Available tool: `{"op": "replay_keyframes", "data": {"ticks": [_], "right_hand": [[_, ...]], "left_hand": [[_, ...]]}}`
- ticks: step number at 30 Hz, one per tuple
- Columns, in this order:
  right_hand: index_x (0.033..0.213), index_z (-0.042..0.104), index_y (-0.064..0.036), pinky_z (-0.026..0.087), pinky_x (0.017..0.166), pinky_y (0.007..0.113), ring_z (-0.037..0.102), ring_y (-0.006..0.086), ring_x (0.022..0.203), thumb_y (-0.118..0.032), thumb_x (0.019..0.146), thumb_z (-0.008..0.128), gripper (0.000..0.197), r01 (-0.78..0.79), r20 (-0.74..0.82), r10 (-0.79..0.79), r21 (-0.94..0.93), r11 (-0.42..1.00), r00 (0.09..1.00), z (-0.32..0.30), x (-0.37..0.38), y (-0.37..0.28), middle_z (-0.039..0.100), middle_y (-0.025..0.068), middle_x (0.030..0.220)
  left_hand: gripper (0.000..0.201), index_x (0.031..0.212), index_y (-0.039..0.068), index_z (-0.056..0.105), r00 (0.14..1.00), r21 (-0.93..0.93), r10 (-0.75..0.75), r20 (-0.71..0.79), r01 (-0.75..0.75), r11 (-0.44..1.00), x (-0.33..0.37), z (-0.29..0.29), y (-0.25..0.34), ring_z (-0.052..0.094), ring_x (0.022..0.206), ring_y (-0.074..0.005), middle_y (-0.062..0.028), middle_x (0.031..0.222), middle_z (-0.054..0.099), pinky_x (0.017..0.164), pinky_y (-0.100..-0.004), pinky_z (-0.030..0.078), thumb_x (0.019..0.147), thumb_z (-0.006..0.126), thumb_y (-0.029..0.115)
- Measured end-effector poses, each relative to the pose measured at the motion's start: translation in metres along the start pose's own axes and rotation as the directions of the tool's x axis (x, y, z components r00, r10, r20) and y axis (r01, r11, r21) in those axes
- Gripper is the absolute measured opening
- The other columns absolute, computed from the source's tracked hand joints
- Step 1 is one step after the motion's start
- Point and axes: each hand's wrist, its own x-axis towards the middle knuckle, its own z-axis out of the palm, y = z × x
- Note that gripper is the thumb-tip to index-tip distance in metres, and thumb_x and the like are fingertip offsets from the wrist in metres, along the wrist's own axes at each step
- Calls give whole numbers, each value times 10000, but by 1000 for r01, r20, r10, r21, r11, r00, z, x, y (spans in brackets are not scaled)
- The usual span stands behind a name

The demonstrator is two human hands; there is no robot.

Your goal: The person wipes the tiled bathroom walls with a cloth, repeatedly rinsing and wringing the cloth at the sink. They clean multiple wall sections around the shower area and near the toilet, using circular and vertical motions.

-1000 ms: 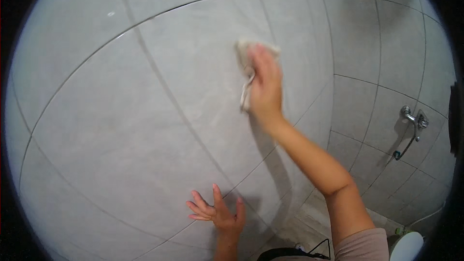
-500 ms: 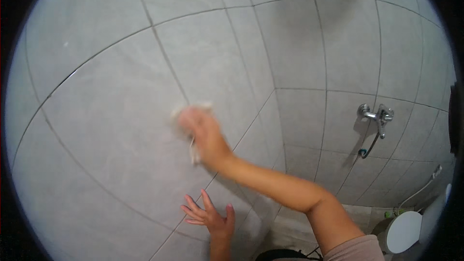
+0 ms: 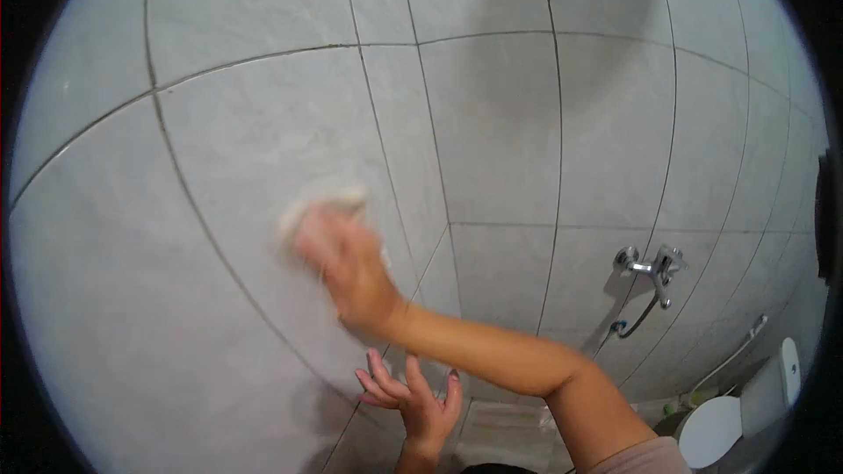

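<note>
My right hand [image 3: 347, 263] is closed on a whitish cloth [image 3: 353, 197] and holds it against the grey tiled wall [image 3: 97, 298] on the left. Motion blurs the fingers, and the cloth shows only as a pale rim around them. The bare right forearm slants up from the lower right. Below it, my left hand [image 3: 417, 399] has its fingers spread and holds nothing. It is close to the wall, but whether the fingertips touch the tile I cannot tell.
A chrome mixer tap [image 3: 650, 269] with a dark hose sticks out from the right-hand wall. At the lower right stands a white toilet [image 3: 711, 432], with a white hand sprayer [image 3: 757, 326] on the wall above. The two tiled walls meet in a corner near the middle.
The view has swung left to right, so the corner and tap appear further left and lower. My right hand has slid across the wall with the cloth. My left hand's fingers have curled slightly.
</note>
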Motion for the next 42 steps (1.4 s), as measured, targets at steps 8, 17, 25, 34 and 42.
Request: {"op": "replay_keyframes", "data": {"ticks": [8, 17, 25, 34, 42], "right_hand": [[1224, 496, -143, 411, 851, 374, 466, 285, 1126, -36, 751, 608, 498, 101, -1, -103, -162, 982, 995, -23, 53, 108, 470, 108, 1291], [1127, 517, -179, 401, 862, 374, 504, 230, 1012, -171, 808, 582, 325, 573, 213, -533, -363, 735, 819, -77, 67, 197, 510, 74, 1172], [997, 516, -162, 407, 818, 334, 485, 183, 1003, -144, 754, 564, 248, 707, 744, -183, -484, 516, 643, -137, 54, 280, 529, 9, 993], [1079, 559, -78, 357, 957, 403, 462, 266, 1121, -164, 822, 533, 272, 366, 351, -105, -891, 267, 930, -268, 266, 292, 537, 96, 1147], [1090, 545, -136, 350, 1025, 433, 509, 261, 1141, -108, 793, 523, 299, 729, 819, -98, -442, 523, 566, -295, 73, 290, 549, 68, 1204]], "left_hand": [[787, 1386, 110, 270, 999, -125, -32, -36, 28, 992, 67, 63, 22, -112, 1281, -563, -298, 1442, -11, 856, -781, -21, 717, 634, 306], [785, 1375, 124, 300, 994, 26, -106, -39, 107, 994, 121, 116, 36, -77, 1285, -558, -284, 1441, -16, 860, -786, 23, 698, 646, 316], [777, 1393, 85, 278, 997, -115, -18, -81, 9, 993, 162, 192, 80, -75, 1301, -521, -286, 1434, -26, 922, -740, 19, 749, 636, 329], [671, 1398, 127, 327, 964, -341, 255, -82, -267, 901, 215, 255, 146, -35, 1323, -486, -272, 1450, -32, 982, -670, 37, 822, 571, 372], [741, 1408, 81, 265, 975, -502, 199, -102, -223, 836, 224, 300, 170, -48, 1332, -486, -265, 1461, -34, 958, -699, 2, 814, 548, 423]]}}
